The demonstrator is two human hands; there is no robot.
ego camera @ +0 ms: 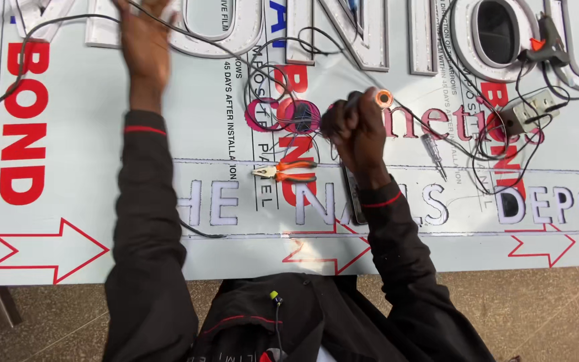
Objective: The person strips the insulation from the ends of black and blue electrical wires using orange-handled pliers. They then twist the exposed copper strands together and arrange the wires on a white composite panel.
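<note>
Wires (pixel 249 64) trail across the sign panel (pixel 102 201) on the desk, and the left hand (pixel 143 47) reaches far up among them, blurred, so its grip cannot be told. The right hand (pixel 355 131) is clenched in a fist around a small orange roll of tape (pixel 384 98). Orange-handled pliers (pixel 284 172) lie just left of that fist, a screwdriver (pixel 433 154) to its right.

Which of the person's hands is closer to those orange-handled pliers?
The right hand, a closed fist just up and right of the pliers. The left hand reaches far up-left among the wires.
</note>
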